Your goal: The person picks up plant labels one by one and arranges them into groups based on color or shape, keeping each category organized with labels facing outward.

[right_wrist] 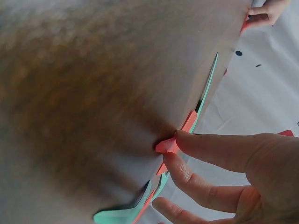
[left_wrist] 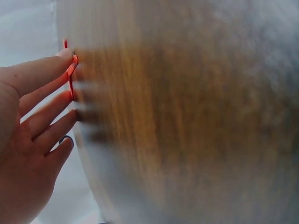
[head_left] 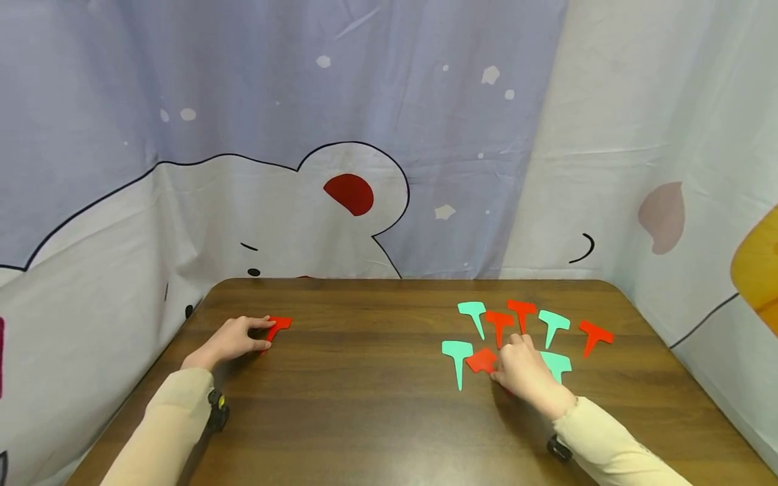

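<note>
The left hand (head_left: 227, 339) grips a red tag (head_left: 281, 322), its head just right of the fingertips. The right hand (head_left: 527, 372) pinches a second red tag (head_left: 481, 360). Left of those fingers lies a teal tag (head_left: 458, 349); beyond them, two teal ones (head_left: 554, 318) and three red ones (head_left: 499, 318).

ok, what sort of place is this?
Probably an indoor tabletop filming setup: a brown wood-grain table with printed pale blue-and-white cloth hangings behind it, and flat red T-shaped tags and flat mint-green T-shaped tags laid out on top.
</note>
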The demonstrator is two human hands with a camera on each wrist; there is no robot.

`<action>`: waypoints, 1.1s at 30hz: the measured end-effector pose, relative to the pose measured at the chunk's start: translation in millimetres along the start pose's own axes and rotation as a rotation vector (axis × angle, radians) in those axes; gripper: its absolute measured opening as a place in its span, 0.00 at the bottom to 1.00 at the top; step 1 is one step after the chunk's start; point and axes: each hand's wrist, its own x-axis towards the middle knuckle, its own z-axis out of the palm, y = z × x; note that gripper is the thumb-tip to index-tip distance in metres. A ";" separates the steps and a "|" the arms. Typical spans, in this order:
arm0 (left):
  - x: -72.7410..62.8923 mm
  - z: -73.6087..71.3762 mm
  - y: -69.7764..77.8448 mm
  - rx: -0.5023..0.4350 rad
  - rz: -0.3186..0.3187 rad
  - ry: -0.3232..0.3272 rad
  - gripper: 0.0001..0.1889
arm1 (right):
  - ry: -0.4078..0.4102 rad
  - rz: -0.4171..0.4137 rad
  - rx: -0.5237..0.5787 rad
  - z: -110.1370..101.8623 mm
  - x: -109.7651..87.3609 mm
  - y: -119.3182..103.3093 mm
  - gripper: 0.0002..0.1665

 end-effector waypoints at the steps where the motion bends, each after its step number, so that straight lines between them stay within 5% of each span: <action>1: 0.2 -0.5 0.4 -0.003 0.001 0.001 0.30 | 0.013 -0.010 -0.008 0.6 0.2 0.1 0.26; 5: 0.5 -3.0 2.1 -0.003 0.003 0.004 0.29 | 0.026 -0.031 -0.040 1.1 0.9 0.2 0.26; 15: -0.6 -3.6 3.6 -0.007 -0.015 -0.002 0.30 | -0.105 0.075 -0.024 -6.0 -1.9 -5.0 0.25; 33: 0.1 -3.2 3.2 -0.009 -0.016 -0.003 0.30 | -0.145 0.111 -0.022 -5.3 -4.8 -7.9 0.20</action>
